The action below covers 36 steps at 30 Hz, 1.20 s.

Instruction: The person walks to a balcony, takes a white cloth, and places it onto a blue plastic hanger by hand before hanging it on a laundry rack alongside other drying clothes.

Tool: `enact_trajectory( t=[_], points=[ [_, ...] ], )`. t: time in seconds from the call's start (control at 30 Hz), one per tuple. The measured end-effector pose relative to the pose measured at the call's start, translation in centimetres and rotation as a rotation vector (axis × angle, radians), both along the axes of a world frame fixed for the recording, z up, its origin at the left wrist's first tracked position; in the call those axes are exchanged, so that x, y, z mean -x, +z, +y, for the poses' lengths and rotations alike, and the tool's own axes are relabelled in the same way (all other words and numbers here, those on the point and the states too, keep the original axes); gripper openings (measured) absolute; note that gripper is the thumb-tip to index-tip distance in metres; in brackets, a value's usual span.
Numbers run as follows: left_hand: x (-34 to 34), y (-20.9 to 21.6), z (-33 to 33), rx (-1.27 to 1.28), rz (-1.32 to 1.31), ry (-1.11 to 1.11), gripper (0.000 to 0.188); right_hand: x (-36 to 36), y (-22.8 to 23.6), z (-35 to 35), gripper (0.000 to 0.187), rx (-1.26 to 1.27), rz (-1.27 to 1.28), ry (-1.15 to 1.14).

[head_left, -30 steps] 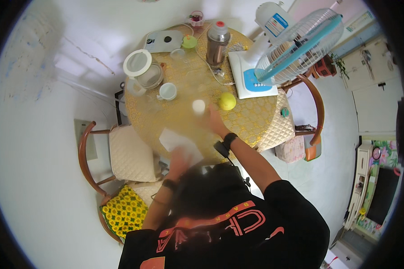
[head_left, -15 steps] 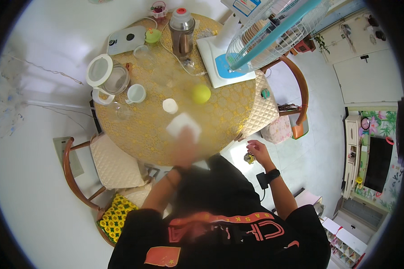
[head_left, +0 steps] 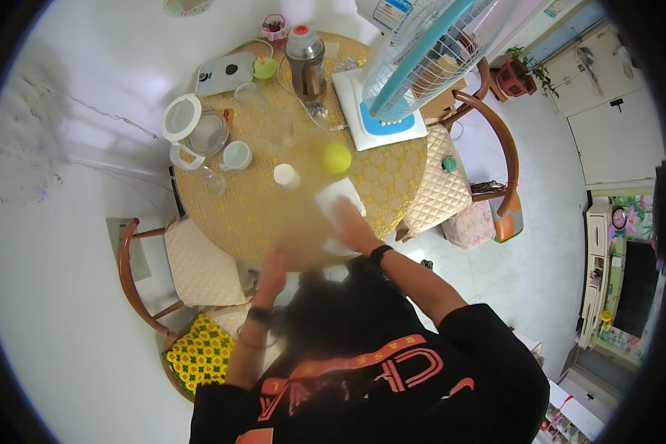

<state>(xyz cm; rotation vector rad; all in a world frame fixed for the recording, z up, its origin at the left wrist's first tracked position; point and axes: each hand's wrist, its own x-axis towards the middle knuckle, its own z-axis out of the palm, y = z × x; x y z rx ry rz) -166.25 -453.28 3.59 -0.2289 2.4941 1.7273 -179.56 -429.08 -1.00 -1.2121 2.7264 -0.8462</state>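
Note:
A white sheet [head_left: 334,191], like a tissue or paper napkin, lies on the round table near its front edge. My right hand [head_left: 353,228] rests on it, fingers stretched forward over the sheet; a blurry smudge softens this part of the view. My left hand [head_left: 272,272] is at the table's near edge, left of the sheet, with fingers extended and nothing visible in them. Beyond the sheet sit a yellow-green ball-like fruit [head_left: 336,157] and a small white round object [head_left: 286,175].
On the patterned tablecloth [head_left: 237,214] stand a white cup [head_left: 236,155], a lidded glass pitcher [head_left: 209,133], a steel thermos [head_left: 306,70] and a white-and-blue fan [head_left: 392,137]. Padded chairs flank the table, left [head_left: 203,263] and right [head_left: 440,185].
My left hand has left the white sheet and drawn back to the table edge. My right hand has come from beside the table onto the sheet, which now lies farther right.

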Motion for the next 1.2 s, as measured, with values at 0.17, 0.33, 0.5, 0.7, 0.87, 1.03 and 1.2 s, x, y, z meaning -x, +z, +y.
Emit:
enact_trajectory(
  t=[0.17, 0.33, 0.5, 0.7, 0.87, 1.03, 1.2],
  points=[
    [-14.4, -3.5, -4.3, 0.117, -0.345, 0.368, 0.042, -2.2, -3.5, -0.7, 0.058, -0.079, -0.153, 0.15],
    [-30.9, -9.8, -3.4, 0.587, -0.515, 0.072, 0.03, 0.0, -2.4, 4.2, 0.051, 0.127, -0.211, 0.553],
    [-36.6, -12.6, -2.5, 0.111, -0.845, 0.125, 0.036, 9.4, 1.8, 11.6, 0.044, -0.238, -0.262, -0.245],
    [-32.7, -11.6, -3.7, -0.233, -0.661, 0.378, 0.054, 7.0, -0.6, 10.1, 0.055, -0.147, -0.212, -0.303],
    [-25.1, -9.1, -4.0, -0.426, -0.815, 0.607, 0.08, 0.3, -1.7, 5.1, 0.045, 0.001, -0.296, 0.103],
    [-22.6, -7.7, -4.1, -0.385, -0.802, 0.577, 0.08, 4.8, -1.4, 7.3, 0.049, -0.028, -0.089, 0.305],
    [-24.1, -7.4, -4.0, -0.321, -0.817, 0.606, 0.067, 12.0, 0.2, 11.3, 0.053, -0.283, 0.142, -0.076]
  ],
)
